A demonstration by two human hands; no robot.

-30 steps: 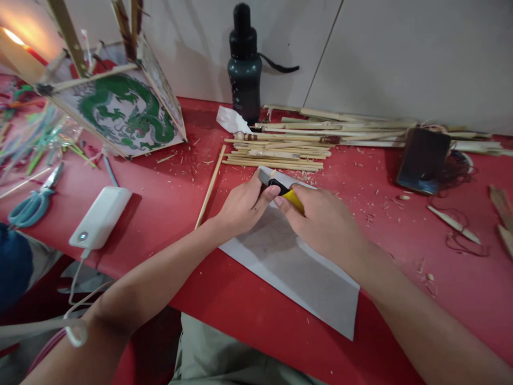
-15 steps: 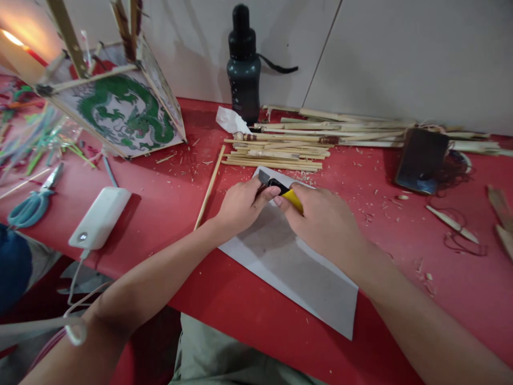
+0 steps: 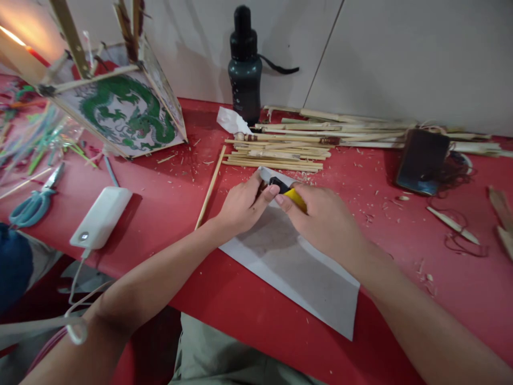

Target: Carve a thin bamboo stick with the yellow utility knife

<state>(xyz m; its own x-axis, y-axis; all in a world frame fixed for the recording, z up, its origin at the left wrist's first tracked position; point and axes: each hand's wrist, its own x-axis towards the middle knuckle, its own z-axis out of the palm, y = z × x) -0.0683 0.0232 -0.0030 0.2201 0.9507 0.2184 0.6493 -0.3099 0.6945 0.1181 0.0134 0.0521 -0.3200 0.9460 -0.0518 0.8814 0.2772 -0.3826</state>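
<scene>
A yellow and black utility knife [image 3: 295,200] is held between my two hands over a folded sheet of white paper [image 3: 312,283]. My right hand [image 3: 326,216] is closed around its yellow body. My left hand [image 3: 245,206] grips the black front end, thumb pressed against it. No blade shows; whether it is inside the body or behind my fingers I cannot tell. Left of the paper lies a thin bamboo stick [image 3: 210,187], apart from my left hand.
Behind the paper lie several bamboo sticks [image 3: 280,155], with a dark bottle [image 3: 244,75] at the wall. To the left are a dragon lantern [image 3: 132,115], blue scissors [image 3: 34,203] and a white power bank [image 3: 102,216]. A phone [image 3: 422,160] stands at the right on the red table [image 3: 236,299].
The knife's grey blade, visible beyond the black end half a second ago, no longer shows. Both hands have stayed almost in place on the knife.
</scene>
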